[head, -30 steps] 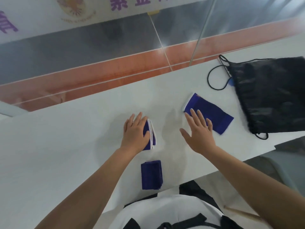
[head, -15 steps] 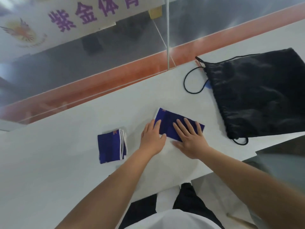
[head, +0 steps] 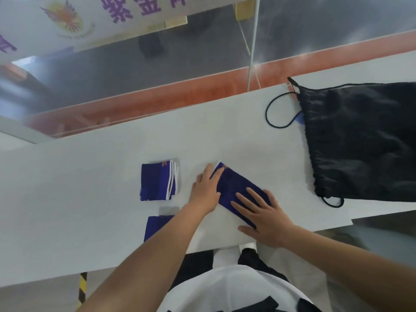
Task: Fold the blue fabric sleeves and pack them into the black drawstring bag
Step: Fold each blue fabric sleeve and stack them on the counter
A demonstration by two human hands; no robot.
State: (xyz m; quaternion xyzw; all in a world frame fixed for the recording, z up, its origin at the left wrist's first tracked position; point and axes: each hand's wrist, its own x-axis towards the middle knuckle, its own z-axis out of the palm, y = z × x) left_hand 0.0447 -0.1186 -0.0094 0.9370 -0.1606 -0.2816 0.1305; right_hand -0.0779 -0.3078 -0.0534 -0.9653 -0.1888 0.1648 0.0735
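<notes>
White banner point(head: 94, 21) shows purple characters "紫金体", cut off by the frame.

sports shop, printed banner point(head: 94, 16), white counter point(head: 90, 176)

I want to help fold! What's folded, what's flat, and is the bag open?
Sleeve under hands: flat, unfolded.
Far left sleeve: folded.
Near sleeve: folded, partly hidden by arm.
Bag: lying flat; can't tell if open.
Left hand: flat on sleeve.
Right hand: flat on sleeve.

Left hand point(head: 206, 191), right hand point(head: 264, 218): both flat, palms down, fingers extended.
</notes>
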